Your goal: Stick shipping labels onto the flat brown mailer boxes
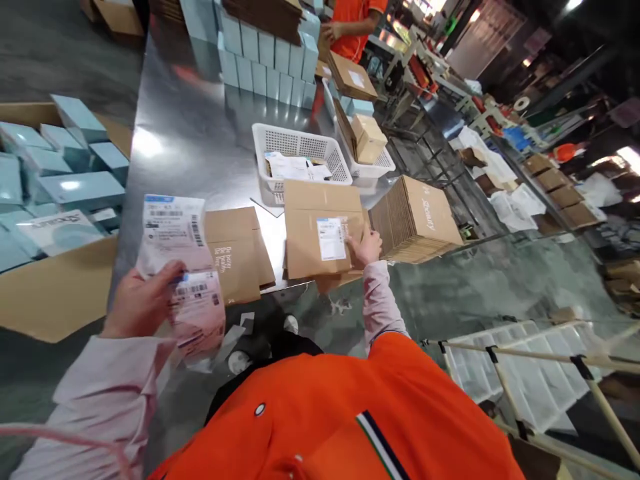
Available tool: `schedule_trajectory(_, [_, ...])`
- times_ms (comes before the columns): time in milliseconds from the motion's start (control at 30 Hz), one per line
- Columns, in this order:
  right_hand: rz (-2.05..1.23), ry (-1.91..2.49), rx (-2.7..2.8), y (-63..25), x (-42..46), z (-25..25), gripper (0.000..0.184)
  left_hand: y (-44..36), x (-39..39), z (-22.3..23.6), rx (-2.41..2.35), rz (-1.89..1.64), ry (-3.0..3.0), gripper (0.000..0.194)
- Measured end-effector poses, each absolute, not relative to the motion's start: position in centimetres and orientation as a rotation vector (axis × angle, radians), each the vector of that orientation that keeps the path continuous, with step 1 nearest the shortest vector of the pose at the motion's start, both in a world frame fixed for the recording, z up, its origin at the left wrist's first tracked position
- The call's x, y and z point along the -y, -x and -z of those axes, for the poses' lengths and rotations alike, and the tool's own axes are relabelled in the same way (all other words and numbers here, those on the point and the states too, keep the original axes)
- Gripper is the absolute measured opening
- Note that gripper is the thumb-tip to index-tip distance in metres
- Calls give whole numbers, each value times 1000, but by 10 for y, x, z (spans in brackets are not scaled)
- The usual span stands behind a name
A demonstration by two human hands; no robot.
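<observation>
A strip of printed shipping labels [183, 240] hangs from my left hand [145, 300], thumb on top and fingers wrapped behind it. Its lower end droops past the table's front edge. My right hand [367, 245] is closed at the right side of a flattened cardboard box [305, 230], fingertips near a white label [331, 239] stuck on the box. More flattened cardboard lies under that box. Another flattened carton [240, 253] with white print lies between my hands, partly behind the label strip.
Folded cartons [415, 220] stand in a stack at the right. Behind are a white basket [303, 143] holding papers and stacked light-blue boxes [270, 67]. An open carton [55, 287] of blue boxes stands left. A co-worker in orange [350, 30] stands across the metal table [185, 140].
</observation>
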State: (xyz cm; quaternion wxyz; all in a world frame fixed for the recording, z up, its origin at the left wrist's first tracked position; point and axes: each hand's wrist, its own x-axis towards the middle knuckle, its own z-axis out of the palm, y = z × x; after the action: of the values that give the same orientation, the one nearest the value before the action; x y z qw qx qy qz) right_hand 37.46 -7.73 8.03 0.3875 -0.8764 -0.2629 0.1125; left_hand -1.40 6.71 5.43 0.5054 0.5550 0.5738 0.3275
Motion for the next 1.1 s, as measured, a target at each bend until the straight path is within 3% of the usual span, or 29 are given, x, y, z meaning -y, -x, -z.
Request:
schedule_trajectory(100, [-739,2099,1054,-329,54,-70,46,-4,-38,-55,-1278,-809,-1150,76])
schedule_trajectory(167, [-1307,1598,1308,-271,36,-44,49,-12,-21,-50,-1220,-666,-1038,83])
schedule_trajectory(200, [-1406,1413,1288,-242,30,-31,53,-14,-14,-48,-1195,-575,-1010,84])
schedule_trajectory(267, [-1357,1325,1115,-196,26,-9,48,-12,-7,-43,-1168,-522,-989,81])
schedule_trajectory(400, [-1409,1408,1149,-163,21,1,40,6,-11,-37,-1213,-757,-961,75])
schedule_trajectory(500, [-1348,1490,1203,-159,7,-6,37,19,-16,-30,-1279,-739,-939,57])
schedule_trajectory(633, [-1217,1582,1322,-144,-5,-10,19,23,-11,-8,-1474,-810,-1000,35])
schedule_trajectory(767, [-1129,1683,1387,-125,-14,4,18,31,-6,20,-1675,-853,-1045,34])
schedule_trajectory(833, [-1011,1716,1463,-119,-30,16,16,41,-9,36,-1547,-778,-962,33])
schedule_trajectory(867, [-940,1754,1505,-118,-43,23,16,47,-10,44,-1442,-711,-893,41])
schedule_trajectory(967, [-767,1978,1591,-116,-90,43,20,66,-4,64,-1207,-529,-663,64])
schedule_trajectory(1033, [-681,2134,1639,-116,-120,55,29,78,11,71,-1194,-486,-599,65])
schedule_trajectory(1100, [-581,2236,1701,-113,-141,64,53,88,33,71,-1254,-438,-625,58])
